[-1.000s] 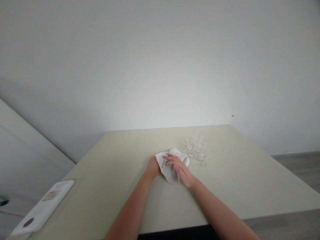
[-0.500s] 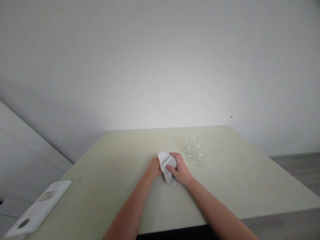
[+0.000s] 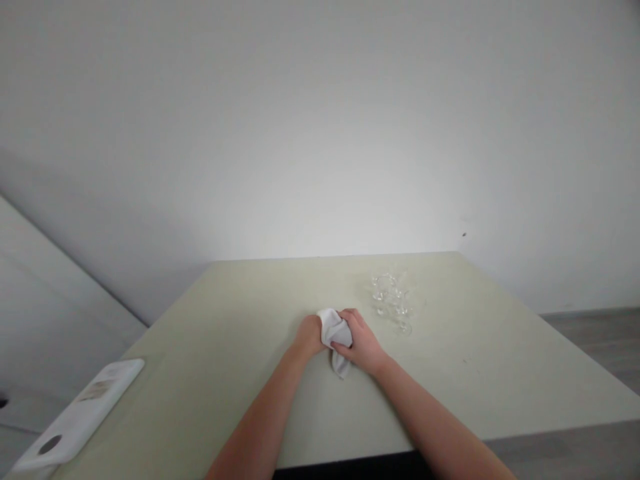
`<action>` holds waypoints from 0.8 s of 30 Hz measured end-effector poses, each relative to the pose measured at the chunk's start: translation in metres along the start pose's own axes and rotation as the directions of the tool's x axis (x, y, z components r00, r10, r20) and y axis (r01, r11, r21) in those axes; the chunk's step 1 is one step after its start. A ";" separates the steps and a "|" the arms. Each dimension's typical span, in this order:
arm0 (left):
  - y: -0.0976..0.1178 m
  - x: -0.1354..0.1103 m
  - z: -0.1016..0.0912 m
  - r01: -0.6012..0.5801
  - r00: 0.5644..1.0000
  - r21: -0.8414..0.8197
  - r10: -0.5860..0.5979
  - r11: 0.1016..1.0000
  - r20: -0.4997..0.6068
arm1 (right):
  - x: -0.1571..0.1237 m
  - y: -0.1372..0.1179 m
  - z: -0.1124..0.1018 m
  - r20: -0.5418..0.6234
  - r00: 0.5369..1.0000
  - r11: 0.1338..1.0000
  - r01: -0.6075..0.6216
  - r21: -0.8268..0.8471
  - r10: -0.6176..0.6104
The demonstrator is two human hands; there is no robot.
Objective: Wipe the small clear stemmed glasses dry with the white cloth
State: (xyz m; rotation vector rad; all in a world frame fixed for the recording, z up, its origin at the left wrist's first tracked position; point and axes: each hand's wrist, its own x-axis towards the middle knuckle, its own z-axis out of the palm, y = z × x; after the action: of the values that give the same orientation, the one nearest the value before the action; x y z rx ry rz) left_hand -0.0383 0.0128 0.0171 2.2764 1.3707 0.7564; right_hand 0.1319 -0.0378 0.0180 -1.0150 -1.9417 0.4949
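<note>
A crumpled white cloth (image 3: pixel 336 330) is bunched between my hands, just above the middle of the table; one corner hangs down toward me. My right hand (image 3: pixel 363 343) is closed on it, thumb in front and fingers over the top. On the other side, my left hand (image 3: pixel 309 335) is curled against the cloth, its fingers largely covered. Whatever lies inside the folds is hidden. Beyond my right hand, a cluster of clear, glass-like pieces (image 3: pixel 393 297) rests on the table, too see-through to tell apart.
The pale table (image 3: pixel 225 313) reaches back to a plain wall (image 3: pixel 320 133). At its left edge lies a long white board-like object (image 3: pixel 83 417) with a dark oval near one end. Grey floor (image 3: pixel 595 340) shows beyond the right edge.
The cloth has been folded closer around what is between my hands, and its upper corner has dropped. My right fingers have curled further over it. The clear pieces stay put.
</note>
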 end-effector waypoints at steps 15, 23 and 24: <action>0.034 0.003 0.001 -0.181 0.983 0.588 0.154 0.789 0.096 | 0.006 0.015 -0.008 0.027 0.928 0.826 -0.343 0.446 0.371; 0.031 0.005 -0.015 -0.050 0.994 0.537 -0.008 0.842 0.106 | 0.009 0.021 0.000 -0.038 0.868 0.702 -0.374 0.607 0.496; 0.030 0.005 -0.017 -0.022 0.996 0.535 -0.025 0.844 0.080 | 0.011 0.025 0.002 -0.009 0.800 0.571 -0.421 0.705 0.600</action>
State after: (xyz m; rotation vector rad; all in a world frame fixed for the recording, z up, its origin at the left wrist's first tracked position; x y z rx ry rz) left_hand -0.0259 0.0044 0.0489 2.6800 1.7085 0.2806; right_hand 0.1386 -0.0144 0.0064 -1.0649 -1.0346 1.2469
